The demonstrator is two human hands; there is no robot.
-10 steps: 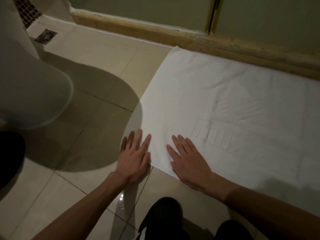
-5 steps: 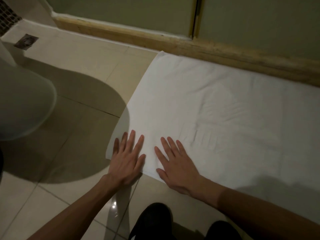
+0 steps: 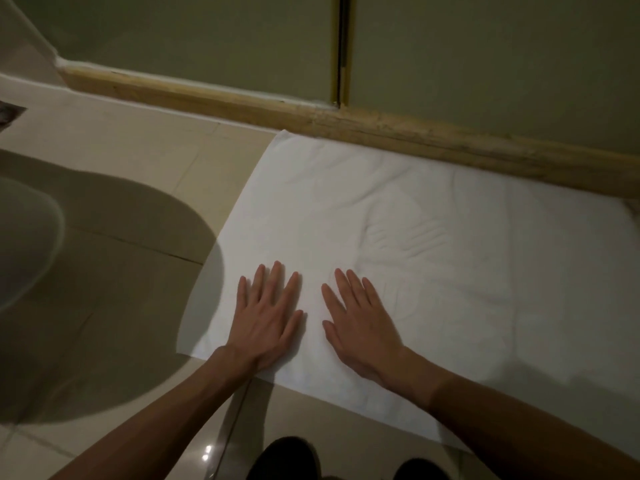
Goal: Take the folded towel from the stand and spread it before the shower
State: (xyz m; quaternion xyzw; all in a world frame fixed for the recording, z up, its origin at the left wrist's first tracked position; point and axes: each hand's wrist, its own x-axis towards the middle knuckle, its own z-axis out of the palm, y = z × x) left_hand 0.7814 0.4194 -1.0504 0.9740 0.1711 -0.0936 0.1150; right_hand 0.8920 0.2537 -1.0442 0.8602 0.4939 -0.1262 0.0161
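Towel [image 3: 433, 244] down by shower sill [image 3: 381, 133], hands flat on it
left hand [image 3: 266, 320], right hand [image 3: 363, 327] open, pressing lower-centre; glossy tile floor [image 3: 121, 202] — a shove likely slides or rucks it

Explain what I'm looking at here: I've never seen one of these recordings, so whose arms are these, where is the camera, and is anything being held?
There is no machine here. A person wears a wide-angle camera on the head, looking forward and down, so both bare arms reach in from the bottom of the picture. The only current view is this head view.

A white towel lies spread flat on the tiled floor, its far edge along the wooden sill under the glass shower door. The left hand and the right hand both rest palm down with fingers spread near the towel's near left corner. Nothing is gripped; the hands look to be pressing or smoothing it. The dark shapes at the bottom edge are probably the person's shoes.
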